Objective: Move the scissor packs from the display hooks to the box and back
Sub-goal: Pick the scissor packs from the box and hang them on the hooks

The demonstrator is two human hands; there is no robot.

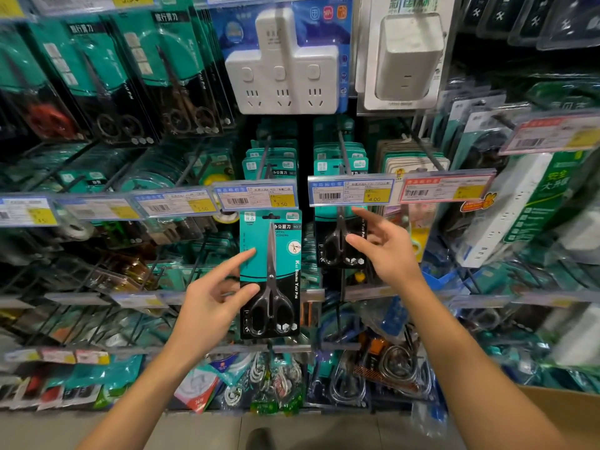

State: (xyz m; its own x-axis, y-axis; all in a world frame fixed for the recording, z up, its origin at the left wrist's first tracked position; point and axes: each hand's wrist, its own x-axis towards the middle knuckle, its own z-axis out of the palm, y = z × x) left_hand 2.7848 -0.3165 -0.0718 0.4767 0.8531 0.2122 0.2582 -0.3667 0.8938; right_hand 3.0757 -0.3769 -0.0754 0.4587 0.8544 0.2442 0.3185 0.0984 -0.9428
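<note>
Head view, L to R. Far left I've got hanging teal/black scissor packs on the upper hooks [107, 79], w/ a row of price tags [175, 204] running along the hook fronts below them.

My left hand [211, 306] is up in front of the display, fingers relaxed and spread, index pointing up-right. Its index fingertip and thumb tip touch the left edge of the front scissor pack [270, 274]; nothing is curled round the card, so I read it as a loose touch, not a real hold. That pack is upright, teal top and black bottom, black-handled scissors pointing up, its hang hole right under the 3.50 price tag [256, 197]. Can't tell if it's seated on the hook. More of the same packs [271, 160] sit further back on that hook.

Above centre: a white 3-way socket adapter [282, 64] in blue packaging.

My right hand [381, 245] is open, fingers apart, holding nothing. It's in front of a second scissor pack [341, 241] hanging under the 4.00 price tag [350, 191]; thumb tip near the pack's right edge, contact unclear.

Bottom right corner: edge of the cardboard box [565, 414], well apart from both hands.
</note>
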